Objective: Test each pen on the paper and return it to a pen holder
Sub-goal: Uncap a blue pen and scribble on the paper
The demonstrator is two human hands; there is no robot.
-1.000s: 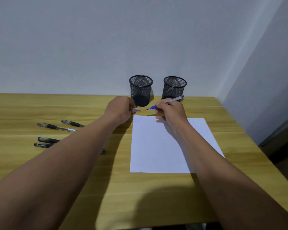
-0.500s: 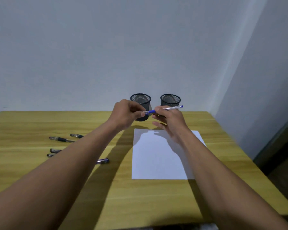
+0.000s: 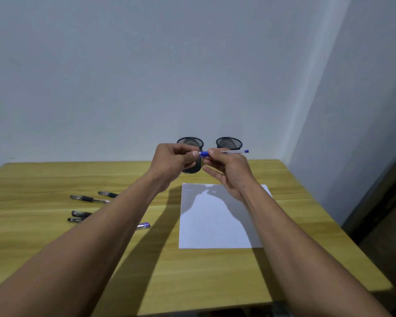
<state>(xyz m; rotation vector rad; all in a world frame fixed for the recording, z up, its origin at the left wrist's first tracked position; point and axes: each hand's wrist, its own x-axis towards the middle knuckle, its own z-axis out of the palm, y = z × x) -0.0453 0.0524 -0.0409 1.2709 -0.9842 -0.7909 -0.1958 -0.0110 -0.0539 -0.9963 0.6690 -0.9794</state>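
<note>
At the centre of the frame the left hand (image 3: 174,160) pinches the blue end of a blue pen (image 3: 234,152), and the right hand (image 3: 231,170) grips its clear barrel, so the pen is held level above the counter (image 3: 192,271). Behind the hands stand the left pen holder (image 3: 190,141) and the right pen holder (image 3: 229,143), both black mesh. The white paper (image 3: 215,223) lies below them, right of centre, and several loose pens (image 3: 87,199) lie at the left.
</note>
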